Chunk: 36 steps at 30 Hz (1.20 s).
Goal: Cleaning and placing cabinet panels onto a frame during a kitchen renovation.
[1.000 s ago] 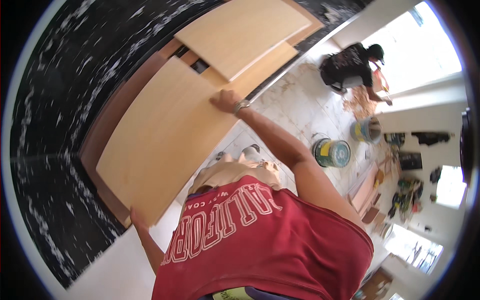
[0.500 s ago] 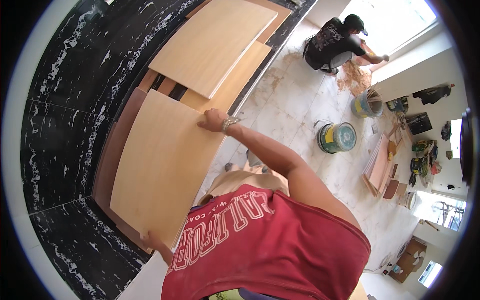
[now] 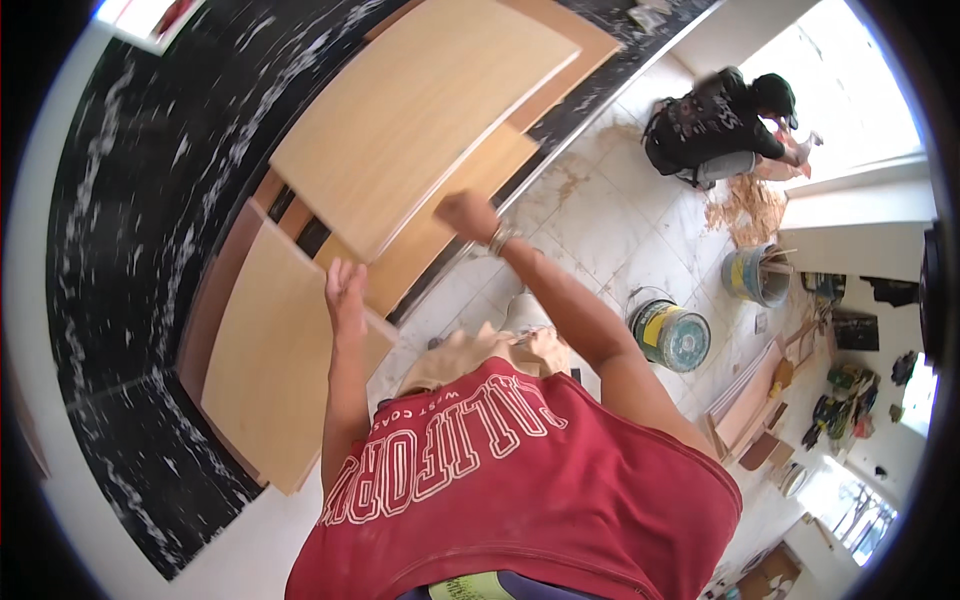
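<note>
My left hand [image 3: 346, 292] has its fingers apart, raised at the near end of the upper pale wooden board [image 3: 418, 120], beside the lower pale board [image 3: 260, 350]; whether it touches either is unclear. My right hand [image 3: 465, 214] is over a yellower board [image 3: 480, 180] beside the upper board's long edge, its back toward me; its curled fingers are blurred and partly hidden. The boards lie on darker brown sheets [image 3: 205, 295] on a black veined stone counter [image 3: 140, 250].
A co-worker [image 3: 715, 125] crouches by a bright opening, beside wood shavings [image 3: 745, 210]. A lidded green bucket [image 3: 675, 335] and a bucket of scraps [image 3: 750, 275] stand on the tiled floor [image 3: 600, 220]. Stacked planks [image 3: 745, 395] lie at the right.
My left hand has left the lower board's near end and moved up toward the upper board. My right hand has left the lower board's corner, moving right along the upper board.
</note>
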Motion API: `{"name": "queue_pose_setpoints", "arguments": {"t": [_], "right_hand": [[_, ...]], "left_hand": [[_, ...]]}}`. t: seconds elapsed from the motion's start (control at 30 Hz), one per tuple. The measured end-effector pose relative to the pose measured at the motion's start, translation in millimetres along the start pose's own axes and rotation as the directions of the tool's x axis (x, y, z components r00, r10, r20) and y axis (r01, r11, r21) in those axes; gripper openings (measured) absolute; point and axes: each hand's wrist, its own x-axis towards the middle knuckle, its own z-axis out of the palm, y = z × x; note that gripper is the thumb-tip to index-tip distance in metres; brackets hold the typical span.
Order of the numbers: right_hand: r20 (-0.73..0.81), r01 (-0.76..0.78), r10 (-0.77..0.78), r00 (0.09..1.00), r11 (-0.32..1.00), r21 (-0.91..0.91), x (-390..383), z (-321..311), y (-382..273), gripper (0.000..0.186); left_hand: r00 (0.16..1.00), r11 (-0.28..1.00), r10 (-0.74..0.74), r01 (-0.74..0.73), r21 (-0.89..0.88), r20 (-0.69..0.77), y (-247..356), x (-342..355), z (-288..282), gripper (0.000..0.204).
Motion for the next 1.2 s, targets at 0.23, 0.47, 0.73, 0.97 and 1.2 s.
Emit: {"name": "queue_pose_setpoints", "arguments": {"t": [0.23,0.47,0.73,0.97,1.2], "right_hand": [[-0.653,-0.343,0.319,0.687,0.934,0.095,136,-281,163,0.024],[-0.288,-0.214,0.228,0.93,0.974,0.081,209,-329,207,0.041],[-0.323,-0.242,0.231,0.918,0.97,0.007,199,-330,213,0.035],[-0.265,-0.243,0.212,0.941,0.966,-0.088,207,-326,224,0.031],[0.035,-0.38,0.396,0.917,0.846,0.374,222,-327,232,0.031]], "left_hand": [[0.915,0.967,-0.238,0.255,0.009,-0.326,-50,50,50,0.032],[0.915,0.963,-0.229,0.263,0.061,-0.332,-53,47,34,0.028],[0.936,0.973,-0.199,0.225,0.059,-0.29,-59,37,30,0.029],[0.872,0.976,-0.195,0.217,-0.004,-0.448,-62,40,43,0.024],[0.828,0.983,-0.149,0.184,0.011,-0.54,-64,46,54,0.012]]}}
